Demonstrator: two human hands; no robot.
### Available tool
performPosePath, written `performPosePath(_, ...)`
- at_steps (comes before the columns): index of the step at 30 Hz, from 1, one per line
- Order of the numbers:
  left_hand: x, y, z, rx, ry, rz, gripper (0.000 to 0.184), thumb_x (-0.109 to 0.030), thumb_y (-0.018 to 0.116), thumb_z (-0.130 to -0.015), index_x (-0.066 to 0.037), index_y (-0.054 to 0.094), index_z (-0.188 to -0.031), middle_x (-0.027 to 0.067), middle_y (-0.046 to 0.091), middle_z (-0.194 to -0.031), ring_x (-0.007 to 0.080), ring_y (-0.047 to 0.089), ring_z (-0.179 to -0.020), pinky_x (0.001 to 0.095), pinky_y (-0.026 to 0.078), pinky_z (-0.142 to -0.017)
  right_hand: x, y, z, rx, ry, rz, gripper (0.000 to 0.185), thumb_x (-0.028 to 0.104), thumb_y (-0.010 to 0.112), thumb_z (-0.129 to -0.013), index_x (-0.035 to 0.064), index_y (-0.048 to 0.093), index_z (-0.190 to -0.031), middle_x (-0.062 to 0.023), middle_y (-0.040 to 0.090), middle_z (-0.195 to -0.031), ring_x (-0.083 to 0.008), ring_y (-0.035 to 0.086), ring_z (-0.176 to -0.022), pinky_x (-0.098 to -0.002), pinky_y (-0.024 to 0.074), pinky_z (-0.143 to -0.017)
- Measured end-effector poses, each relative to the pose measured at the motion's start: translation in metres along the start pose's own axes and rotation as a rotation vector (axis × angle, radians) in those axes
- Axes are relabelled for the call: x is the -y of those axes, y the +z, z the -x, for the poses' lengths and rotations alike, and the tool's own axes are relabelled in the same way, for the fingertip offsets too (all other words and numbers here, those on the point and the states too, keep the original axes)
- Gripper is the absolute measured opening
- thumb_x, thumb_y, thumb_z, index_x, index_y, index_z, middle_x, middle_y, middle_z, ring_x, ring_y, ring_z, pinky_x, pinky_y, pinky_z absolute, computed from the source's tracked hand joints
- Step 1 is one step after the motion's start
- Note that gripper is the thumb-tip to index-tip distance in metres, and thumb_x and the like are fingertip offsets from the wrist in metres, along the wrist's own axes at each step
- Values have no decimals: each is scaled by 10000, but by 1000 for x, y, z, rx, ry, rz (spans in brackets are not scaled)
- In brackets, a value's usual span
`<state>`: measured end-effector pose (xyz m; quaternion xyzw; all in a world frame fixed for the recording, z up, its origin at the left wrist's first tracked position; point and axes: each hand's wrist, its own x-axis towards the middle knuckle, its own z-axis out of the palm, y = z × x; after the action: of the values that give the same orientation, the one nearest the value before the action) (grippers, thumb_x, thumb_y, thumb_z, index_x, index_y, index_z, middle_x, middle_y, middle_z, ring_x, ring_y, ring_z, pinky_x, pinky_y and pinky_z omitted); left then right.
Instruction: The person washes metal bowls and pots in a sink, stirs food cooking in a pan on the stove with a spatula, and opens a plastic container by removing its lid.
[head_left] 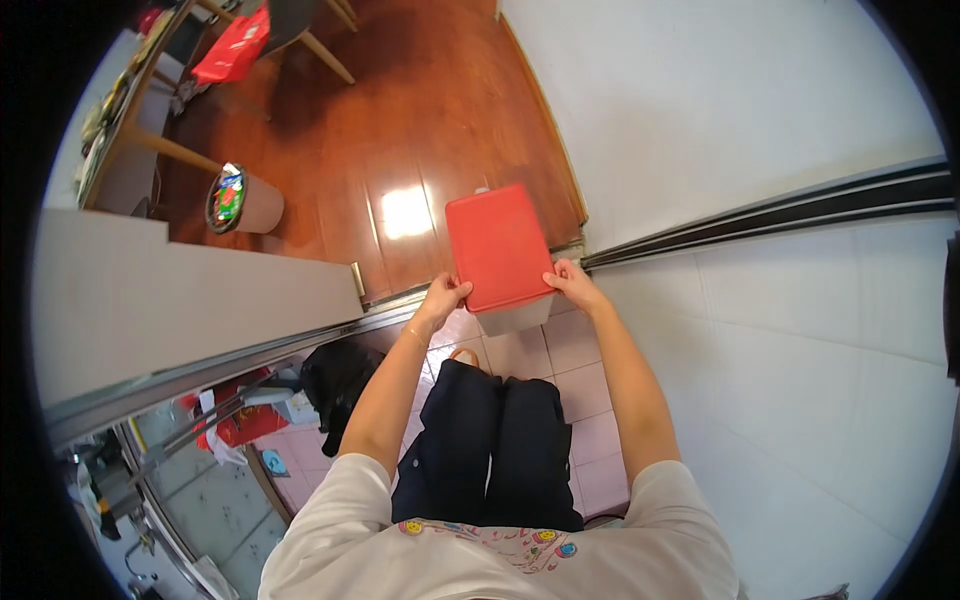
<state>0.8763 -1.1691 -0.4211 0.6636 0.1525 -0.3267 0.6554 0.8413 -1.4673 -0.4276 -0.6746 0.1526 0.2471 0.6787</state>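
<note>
In front of my legs I hold a box with a red lid (500, 245) and a pale, whitish body (515, 319). My left hand (446, 296) grips its near left corner, thumb on the lid's edge. At the near right corner, my right hand (569, 282) is closed in the same way, thumb on top. The fingers under the rim are mostly hidden. The lid lies on the box, which hangs above the doorway sill between pink tiles and wooden floor.
A sliding door panel (200, 290) stands left, a white wall (720, 100) right. Beyond the sill, on the wooden floor (330, 150), are a full trash bin (262, 205) and a chair with a red bag (236, 48). A black bag (340, 385) sits near my left arm.
</note>
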Motion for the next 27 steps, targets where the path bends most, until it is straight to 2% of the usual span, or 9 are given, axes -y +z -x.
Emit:
performPosePath(4,-30,-16,101,-50,23,44,178,-117,647,-873,-43,488,-845,37,538,-719,123,510,-597,258,450,-562,80,35,63,103,-27,68,228,249,673,-863,119,486,-841,43,483,-761,-57,431,-686,-225,359,-612)
performPosePath(8,-72,-28,203,-150,107,216,193,-142,651,-872,-36,490,-882,25,534,-742,105,510,-613,251,453,-568,149,66,109,307,-63,69,230,207,659,-870,131,452,-803,39,498,-760,-61,456,-669,-231,367,-588)
performPosePath(13,-114,-57,343,-265,178,227,196,-136,661,-853,-23,500,-842,37,530,-721,116,512,-608,265,445,-559,245,135,180,559,-54,135,225,178,652,-871,124,450,-786,26,506,-745,-72,467,-660,-231,384,-590)
performPosePath(20,-132,-97,530,-512,247,414,219,-172,683,-840,-94,486,-783,7,548,-696,93,530,-586,228,439,-525,332,265,265,801,-58,219,246,197,664,-861,124,453,-757,25,520,-729,-73,466,-628,-231,390,-569)
performPosePath(24,-120,-126,642,-634,254,455,214,-216,672,-850,-102,499,-795,-7,566,-696,77,538,-589,218,439,-536,362,360,311,964,0,289,227,183,671,-861,139,466,-773,46,533,-721,-36,464,-600,-189,365,-540)
performPosePath(27,-101,-154,717,-748,299,515,204,-222,664,-850,-111,508,-780,-17,562,-689,71,524,-576,221,434,-543,370,446,349,1068,-25,318,229,218,644,-875,130,463,-766,31,525,-728,-56,443,-610,-206,361,-545)
